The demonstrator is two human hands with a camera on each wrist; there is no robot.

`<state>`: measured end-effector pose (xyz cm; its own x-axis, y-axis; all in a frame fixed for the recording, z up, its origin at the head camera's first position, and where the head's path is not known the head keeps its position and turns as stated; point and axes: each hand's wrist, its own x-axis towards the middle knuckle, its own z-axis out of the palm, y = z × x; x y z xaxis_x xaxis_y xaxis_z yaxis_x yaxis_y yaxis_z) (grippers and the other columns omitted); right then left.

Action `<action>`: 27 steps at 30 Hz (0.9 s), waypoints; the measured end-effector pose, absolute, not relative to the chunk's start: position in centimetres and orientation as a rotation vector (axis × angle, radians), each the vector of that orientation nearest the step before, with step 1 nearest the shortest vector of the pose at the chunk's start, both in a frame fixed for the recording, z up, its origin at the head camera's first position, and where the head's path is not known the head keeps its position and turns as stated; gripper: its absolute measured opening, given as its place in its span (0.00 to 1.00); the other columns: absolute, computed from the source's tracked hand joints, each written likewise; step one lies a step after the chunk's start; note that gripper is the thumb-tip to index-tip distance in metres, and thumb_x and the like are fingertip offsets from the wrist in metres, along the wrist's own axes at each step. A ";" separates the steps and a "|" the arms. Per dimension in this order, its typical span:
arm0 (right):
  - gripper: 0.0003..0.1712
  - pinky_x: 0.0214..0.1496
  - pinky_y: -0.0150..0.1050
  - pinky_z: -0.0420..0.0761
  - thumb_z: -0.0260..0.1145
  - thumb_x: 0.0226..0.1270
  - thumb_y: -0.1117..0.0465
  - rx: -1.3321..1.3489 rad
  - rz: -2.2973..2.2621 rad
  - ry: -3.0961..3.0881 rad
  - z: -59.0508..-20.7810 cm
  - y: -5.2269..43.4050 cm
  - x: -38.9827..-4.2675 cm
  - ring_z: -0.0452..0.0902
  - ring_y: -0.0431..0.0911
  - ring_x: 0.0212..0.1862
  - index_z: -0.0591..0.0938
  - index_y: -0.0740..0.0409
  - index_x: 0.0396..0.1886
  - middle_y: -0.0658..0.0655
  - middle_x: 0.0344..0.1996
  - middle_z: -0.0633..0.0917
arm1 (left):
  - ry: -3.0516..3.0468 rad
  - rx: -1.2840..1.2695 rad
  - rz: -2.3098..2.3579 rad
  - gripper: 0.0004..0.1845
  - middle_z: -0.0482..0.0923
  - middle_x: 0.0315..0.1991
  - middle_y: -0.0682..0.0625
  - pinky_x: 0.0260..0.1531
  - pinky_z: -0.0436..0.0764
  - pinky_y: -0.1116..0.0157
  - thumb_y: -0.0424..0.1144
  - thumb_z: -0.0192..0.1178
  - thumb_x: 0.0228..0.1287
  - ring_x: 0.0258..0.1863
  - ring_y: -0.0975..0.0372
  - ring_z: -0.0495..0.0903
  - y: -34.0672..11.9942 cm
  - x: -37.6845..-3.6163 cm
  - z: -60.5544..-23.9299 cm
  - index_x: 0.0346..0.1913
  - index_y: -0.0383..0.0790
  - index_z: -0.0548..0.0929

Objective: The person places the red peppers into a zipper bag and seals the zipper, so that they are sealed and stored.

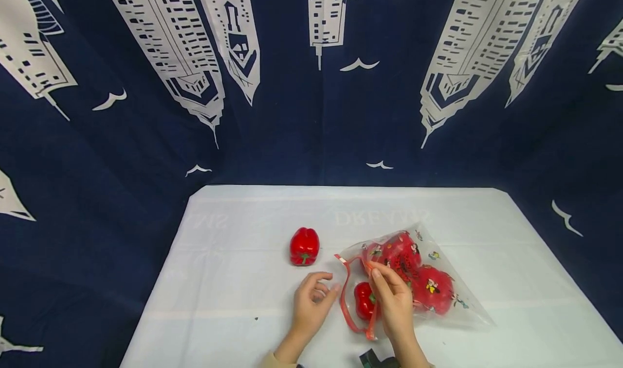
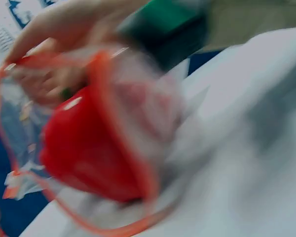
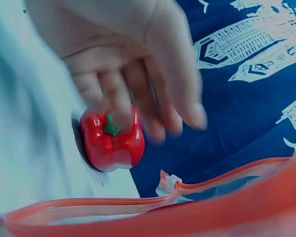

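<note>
Three red peppers (image 1: 408, 273) in bag (image 1: 452, 303), one pepper (image 1: 304, 246) outside.

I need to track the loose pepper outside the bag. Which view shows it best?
The head view: the loose pepper sits whole on the table, apart from the bag. The right wrist view shows it partly behind blurred fingers; the left wrist view misses it.
</note>
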<state>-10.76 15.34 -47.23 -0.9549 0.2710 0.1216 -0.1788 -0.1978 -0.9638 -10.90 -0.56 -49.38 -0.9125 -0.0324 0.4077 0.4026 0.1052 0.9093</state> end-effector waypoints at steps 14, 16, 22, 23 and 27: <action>0.16 0.46 0.38 0.78 0.59 0.68 0.64 -0.215 2.201 -1.868 -47.0 15.4 -10.7 0.81 0.40 0.41 0.78 0.72 0.49 0.46 0.38 0.85 | -1.884 0.011 -1.575 0.15 0.72 0.43 0.32 0.38 0.72 0.47 0.22 0.64 0.53 0.43 0.43 0.69 -3.4 -15.9 -49.6 0.43 0.22 0.73; 0.16 0.46 0.38 0.78 0.59 0.68 0.64 -0.211 2.200 -1.868 -47.0 15.4 -10.7 0.81 0.40 0.42 0.78 0.72 0.49 0.46 0.38 0.85 | -1.893 0.028 -1.590 0.16 0.72 0.45 0.34 0.40 0.72 0.46 0.24 0.64 0.54 0.45 0.45 0.69 -3.6 -16.7 -50.7 0.44 0.24 0.73; 0.15 0.46 0.38 0.78 0.59 0.68 0.65 -0.169 2.208 -1.848 -47.1 15.3 -10.7 0.81 0.38 0.42 0.78 0.72 0.48 0.47 0.38 0.85 | -1.970 0.113 -1.699 0.22 0.70 0.49 0.41 0.45 0.72 0.51 0.33 0.68 0.53 0.50 0.50 0.67 -4.0 -18.1 -52.7 0.49 0.33 0.72; 0.15 0.46 0.38 0.78 0.59 0.68 0.65 -0.169 2.205 -1.852 -47.1 15.4 -10.7 0.81 0.38 0.42 0.78 0.72 0.48 0.46 0.39 0.85 | -1.993 0.140 -1.718 0.24 0.70 0.50 0.42 0.44 0.73 0.53 0.35 0.69 0.52 0.51 0.51 0.67 -4.0 -18.1 -52.8 0.50 0.34 0.71; 0.15 0.46 0.38 0.78 0.59 0.68 0.65 -0.174 2.196 -1.858 -47.1 15.3 -10.6 0.81 0.40 0.42 0.78 0.73 0.48 0.47 0.38 0.85 | -2.089 0.259 -1.764 0.32 0.68 0.52 0.43 0.43 0.76 0.54 0.42 0.71 0.49 0.51 0.51 0.67 -3.7 -18.2 -53.3 0.54 0.35 0.69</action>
<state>-10.65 15.34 -47.09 -0.9593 0.2721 0.0753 -0.1193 -0.1487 -0.9817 -18.23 -3.66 -53.27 -0.9058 -0.3851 0.1766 0.1097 0.1894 0.9758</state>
